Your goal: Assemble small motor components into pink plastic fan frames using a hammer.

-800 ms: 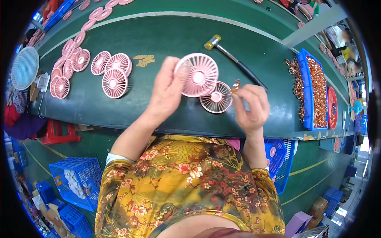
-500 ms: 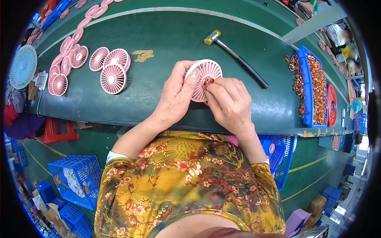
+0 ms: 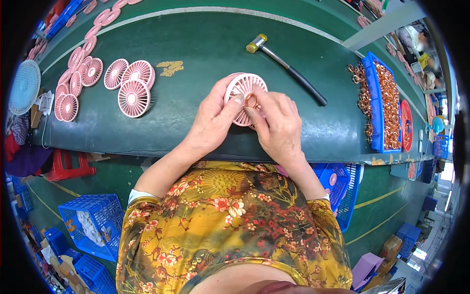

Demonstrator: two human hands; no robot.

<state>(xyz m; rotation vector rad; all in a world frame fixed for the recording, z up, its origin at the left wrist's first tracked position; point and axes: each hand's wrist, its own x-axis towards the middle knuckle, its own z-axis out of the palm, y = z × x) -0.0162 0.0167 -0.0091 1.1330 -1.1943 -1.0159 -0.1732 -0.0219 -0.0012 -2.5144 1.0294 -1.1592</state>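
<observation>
In my left hand (image 3: 211,117) is a round pink fan grille (image 3: 235,89) with radial slats, gripped by its left rim with the thumb on its near face. My right hand (image 3: 280,120) pinches a small copper-coloured ring (image 3: 251,101) between thumb and fingers, held at the middle of the grille. Whether the ring is seated there or only touching, I cannot tell. Both hands are over the near part of the green table (image 3: 196,54). Beyond them to the right lies a hammer (image 3: 289,67) with yellow faces and a black handle.
Several pink grilles (image 3: 133,98) lie at the left, some overlapping. At the right, a blue tray (image 3: 375,105) full of copper rings (image 3: 389,98) has more rings heaped against its side; a red round tray (image 3: 406,125) stands beyond. Blue crates (image 3: 93,223) stand on the floor.
The ring has turned so that its opening shows more. My right fingers have shifted slightly around it, and the grille has tilted a little. The whole view has shifted slightly.
</observation>
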